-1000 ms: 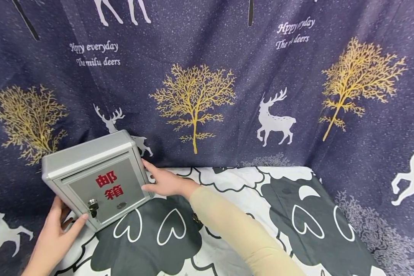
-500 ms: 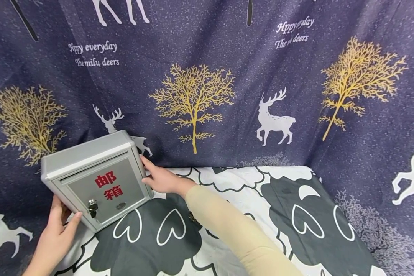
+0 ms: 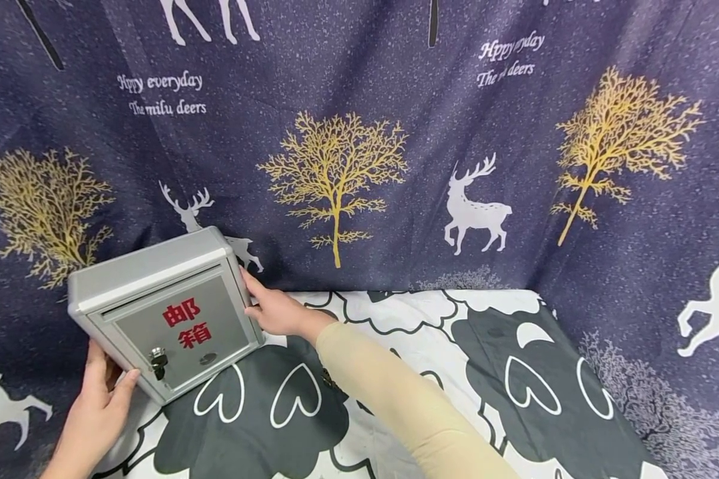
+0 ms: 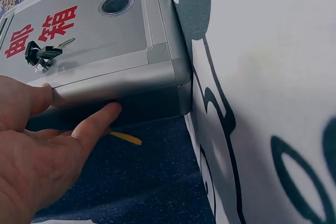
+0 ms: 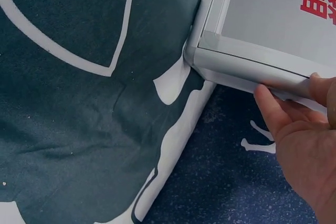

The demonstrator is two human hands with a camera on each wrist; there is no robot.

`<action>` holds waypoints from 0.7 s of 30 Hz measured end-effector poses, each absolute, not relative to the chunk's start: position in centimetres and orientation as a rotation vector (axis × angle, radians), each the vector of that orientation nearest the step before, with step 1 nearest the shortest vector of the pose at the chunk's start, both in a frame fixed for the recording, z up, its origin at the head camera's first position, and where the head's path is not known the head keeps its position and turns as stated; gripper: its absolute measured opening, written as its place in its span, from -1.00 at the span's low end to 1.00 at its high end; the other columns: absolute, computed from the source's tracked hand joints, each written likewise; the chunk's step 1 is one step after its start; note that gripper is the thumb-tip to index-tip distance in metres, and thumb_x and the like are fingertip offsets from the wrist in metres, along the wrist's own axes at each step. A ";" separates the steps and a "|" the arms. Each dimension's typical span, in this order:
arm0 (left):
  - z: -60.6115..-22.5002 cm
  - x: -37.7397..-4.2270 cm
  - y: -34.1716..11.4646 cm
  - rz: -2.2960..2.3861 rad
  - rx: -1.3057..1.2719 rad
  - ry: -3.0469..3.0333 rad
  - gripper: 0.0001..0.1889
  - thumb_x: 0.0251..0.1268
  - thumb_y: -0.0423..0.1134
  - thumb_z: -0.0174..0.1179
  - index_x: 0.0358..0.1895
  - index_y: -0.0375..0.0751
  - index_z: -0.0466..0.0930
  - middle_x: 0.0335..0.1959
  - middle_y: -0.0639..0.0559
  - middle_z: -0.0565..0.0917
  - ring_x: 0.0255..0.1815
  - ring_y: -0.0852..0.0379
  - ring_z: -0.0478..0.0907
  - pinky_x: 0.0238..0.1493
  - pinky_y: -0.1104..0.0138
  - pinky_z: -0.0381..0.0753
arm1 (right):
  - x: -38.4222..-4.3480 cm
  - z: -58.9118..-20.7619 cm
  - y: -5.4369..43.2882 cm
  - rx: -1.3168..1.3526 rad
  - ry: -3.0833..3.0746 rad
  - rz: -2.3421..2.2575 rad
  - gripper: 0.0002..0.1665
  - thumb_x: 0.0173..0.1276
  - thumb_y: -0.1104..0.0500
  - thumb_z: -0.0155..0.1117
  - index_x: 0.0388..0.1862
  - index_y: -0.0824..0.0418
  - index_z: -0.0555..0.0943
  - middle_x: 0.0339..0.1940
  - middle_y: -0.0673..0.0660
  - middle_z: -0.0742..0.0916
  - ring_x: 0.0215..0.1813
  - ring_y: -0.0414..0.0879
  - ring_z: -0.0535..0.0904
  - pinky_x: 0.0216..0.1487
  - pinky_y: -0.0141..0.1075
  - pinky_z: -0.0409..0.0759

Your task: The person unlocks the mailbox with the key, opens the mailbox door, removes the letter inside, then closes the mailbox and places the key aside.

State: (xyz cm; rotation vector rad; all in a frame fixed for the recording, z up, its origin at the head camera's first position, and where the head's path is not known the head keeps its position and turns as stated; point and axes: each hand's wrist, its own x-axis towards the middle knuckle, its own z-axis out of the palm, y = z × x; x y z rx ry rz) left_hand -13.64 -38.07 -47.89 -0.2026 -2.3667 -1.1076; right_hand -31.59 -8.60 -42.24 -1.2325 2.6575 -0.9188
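- A silver-grey metal mailbox [image 3: 230,332], red Chinese characters [image 3: 181,313] on its face, stands at an angle on a sheep-print cloth [image 3: 257,426], on the person's left side and in front of a navy backdrop [image 3: 395,80] of deer and golden trees.
- The mailbox's front door [image 3: 138,339] is closed; a narrow slot [image 3: 162,291] runs above it, and black-headed keys [image 3: 159,367] hang at the lock [image 3: 156,352] near the left edge.
- A round window [image 3: 208,359] near the bottom of the door shows only dark, so what the mailbox holds cannot be told.
- The person's left hand [image 3: 98,392] grips the mailbox's left side, thumb at the front edge and fingers against the side wall, as the left wrist view confirms.
- Opposite, the right hand [image 3: 278,311], below a cream sleeve [image 3: 395,392], grips the right side the same way, thumb at the front edge, forefinger along the wall.
- Compared with a second ago, the left thumb has drawn back from the face near the keys to the edge.
- The right thumb and forefinger now sit slightly higher on their side, while the mailbox keeps its place, door closed.
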 end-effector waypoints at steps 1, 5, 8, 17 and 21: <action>-47.9 -13.6 -38.0 -1.105 -0.203 -2.362 0.02 0.72 -0.57 0.04 0.89 0.09 -0.44 0.71 -0.69 -0.02 0.44 0.77 0.05 0.37 0.83 0.07 | -31.6 -42.3 -8.6 -1.235 2.650 -0.929 0.05 0.82 0.14 0.18 0.93 0.01 -0.27 0.66 0.19 0.56 0.35 -0.19 0.73 0.35 -0.44 0.60; -47.9 -13.7 -37.6 -1.097 -0.196 -2.348 0.01 0.72 -0.57 0.03 0.89 0.05 -0.42 0.70 -0.70 0.01 0.44 0.79 0.06 0.37 0.83 0.09 | -31.9 -42.6 -8.4 -1.242 2.640 -0.962 0.06 0.81 0.15 0.20 0.94 -0.01 -0.26 0.65 0.18 0.57 0.37 -0.17 0.71 0.35 -0.45 0.60; -47.8 -13.8 -37.4 -1.100 -0.199 -2.328 -0.01 0.72 -0.60 0.01 0.89 0.01 -0.40 0.68 -0.71 0.05 0.46 0.77 0.08 0.37 0.82 0.14 | -31.9 -42.7 -8.2 -1.255 2.623 -0.995 0.06 0.81 0.17 0.20 0.94 -0.02 -0.26 0.66 0.18 0.56 0.42 -0.13 0.69 0.37 -0.43 0.60; -47.6 -13.5 -37.1 -1.179 -0.172 -2.359 -0.02 0.76 -0.58 -0.04 0.88 0.05 -0.47 0.66 -0.77 0.00 0.42 0.76 0.11 0.14 0.87 0.28 | -31.6 -43.0 -7.6 -1.271 2.608 -1.031 0.07 0.81 0.15 0.21 0.94 -0.06 -0.26 0.67 0.16 0.55 0.42 -0.12 0.70 0.31 -0.44 0.63; -47.3 -13.9 -37.0 -1.185 -0.176 -2.368 -0.01 0.77 -0.57 -0.04 0.88 0.10 -0.49 0.68 -0.75 -0.01 0.39 0.77 0.13 0.10 0.87 0.31 | -31.5 -42.9 -7.1 -1.251 2.606 -1.078 0.07 0.79 0.17 0.23 0.94 -0.07 -0.21 0.65 0.17 0.57 0.42 -0.08 0.71 0.32 -0.44 0.63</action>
